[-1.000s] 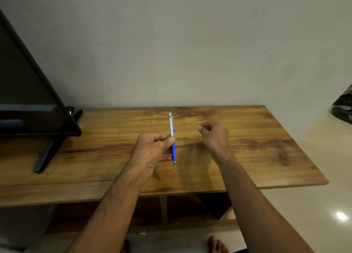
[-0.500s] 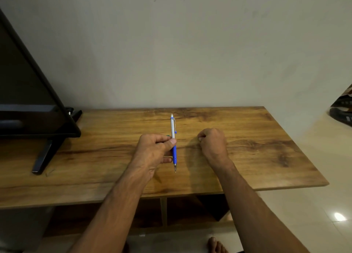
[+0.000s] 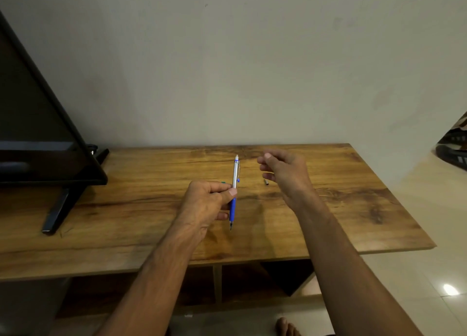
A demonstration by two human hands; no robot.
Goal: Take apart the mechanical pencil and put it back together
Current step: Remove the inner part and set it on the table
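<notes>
Wooden table [image 3: 348, 209] beneath the pencil [image 3: 235, 174], plain wall [image 3: 252, 70] behind, tiled floor [image 3: 417, 275]

The mechanical pencil [image 3: 235, 176] is silver on its upper barrel and blue on its lower grip, with a white end at 12 o'clock. The surface [image 3: 353, 209] is warm brown with dark wavy grain. The television [image 3: 38, 133] at 9 o'clock is black, and the wall [image 3: 252, 57] is pale grey-beige.
</notes>
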